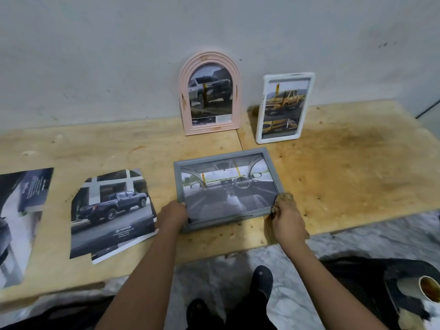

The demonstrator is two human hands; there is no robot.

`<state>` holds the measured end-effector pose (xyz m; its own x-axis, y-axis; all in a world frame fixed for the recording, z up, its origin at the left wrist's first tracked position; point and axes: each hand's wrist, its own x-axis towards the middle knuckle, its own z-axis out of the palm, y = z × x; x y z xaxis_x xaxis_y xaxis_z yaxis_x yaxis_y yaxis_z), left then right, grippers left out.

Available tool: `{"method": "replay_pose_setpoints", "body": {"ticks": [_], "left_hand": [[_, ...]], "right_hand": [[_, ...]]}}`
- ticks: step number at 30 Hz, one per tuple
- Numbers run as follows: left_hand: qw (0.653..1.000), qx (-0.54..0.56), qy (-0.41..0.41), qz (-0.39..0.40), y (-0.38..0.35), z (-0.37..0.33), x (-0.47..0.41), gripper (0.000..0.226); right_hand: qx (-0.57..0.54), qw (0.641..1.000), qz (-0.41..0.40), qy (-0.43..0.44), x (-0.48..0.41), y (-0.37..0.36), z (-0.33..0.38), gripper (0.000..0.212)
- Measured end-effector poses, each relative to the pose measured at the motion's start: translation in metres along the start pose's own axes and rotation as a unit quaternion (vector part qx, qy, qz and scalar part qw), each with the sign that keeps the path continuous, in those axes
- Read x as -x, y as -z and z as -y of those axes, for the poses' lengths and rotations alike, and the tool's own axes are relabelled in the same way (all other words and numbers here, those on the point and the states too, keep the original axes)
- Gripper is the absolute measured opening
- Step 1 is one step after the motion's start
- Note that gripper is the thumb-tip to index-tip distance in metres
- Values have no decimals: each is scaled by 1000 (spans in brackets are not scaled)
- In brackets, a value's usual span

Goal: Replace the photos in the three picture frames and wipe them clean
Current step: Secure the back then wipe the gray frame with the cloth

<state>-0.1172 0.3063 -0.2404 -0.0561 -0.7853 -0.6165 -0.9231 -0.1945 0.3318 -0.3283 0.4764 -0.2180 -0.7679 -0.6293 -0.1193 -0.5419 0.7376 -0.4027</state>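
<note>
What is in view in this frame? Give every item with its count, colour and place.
arched pink picture frame: 1, pink, upright against the wall, truck photo inside
white rectangular picture frame: 1, white, leaning on the wall right of the pink one, yellow truck photo inside
grey rectangular picture frame: 1, grey, on the table near the front edge, car-interior photo inside
loose printed photos: several, dark truck prints, on the table at left
brown cloth: 1, brown, at the grey frame's right corner
plywood table: 1, tan, stained
paper cup: 1, brown liquid inside, lower right
left hand: grips the grey frame's left edge
right hand: holds the cloth
</note>
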Motion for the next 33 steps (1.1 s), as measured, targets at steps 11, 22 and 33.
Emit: {"method": "replay_pose_setpoints", "body": {"ticks": [11, 22, 33], "left_hand": [[999, -5, -29, 36, 8, 1, 0, 31], [998, 3, -43, 45, 13, -1, 3, 33], [995, 39, -50, 80, 22, -1, 7, 33]], "right_hand": [[11, 998, -31, 60, 68, -33, 90, 15], [-91, 983, 65, 148, 101, -88, 131, 20], [-131, 932, 173, 291, 86, -65, 114, 19]]}}
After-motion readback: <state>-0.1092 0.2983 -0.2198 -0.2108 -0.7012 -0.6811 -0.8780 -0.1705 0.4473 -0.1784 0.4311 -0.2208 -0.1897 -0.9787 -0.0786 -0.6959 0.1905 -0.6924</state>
